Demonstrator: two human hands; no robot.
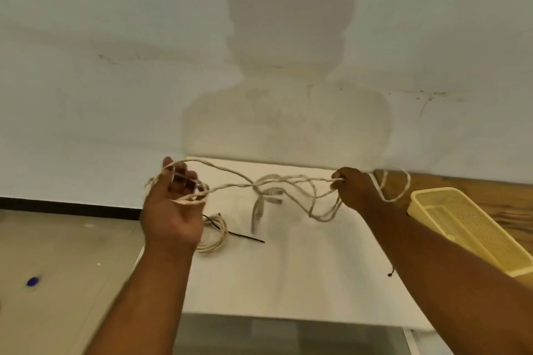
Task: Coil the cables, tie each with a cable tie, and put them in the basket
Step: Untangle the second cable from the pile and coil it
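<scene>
The cream cable (291, 181) hangs in the air above the white table top (288, 282), strung roughly left to right between both hands, so its long axis runs across the view. Mid-span it knots into a loose tangle with two plug ends (272, 192) dangling down, blurred. The left hand (173, 210) is palm up with fingers half spread and loosely curled; several loops already sit around them, so the coil is building on this side. The right hand (354, 190) is closed into a fist-like pinch on a bunch of strands, with a slack loop (398, 184) trailing out past it toward the right. I can't tell exactly how many strands it pinches. Judged step: winding the slack onto the left hand, early-to-mid, since most of the length is still loose. The coming move turns on the span lying to the right of the left fingers: the right hand is nearer the free slack and would have to carry it leftward over the left palm, and the mid-span tangle could snag. On the table just below the left hand lies a second, already coiled cable (215, 235), with a black cable tie (245, 237) across it and sticking out to the right. The yellow basket (467, 222) sits at the right edge, near the right forearm, well apart from the left hand, and no cable shows in the part of it in view.
</scene>
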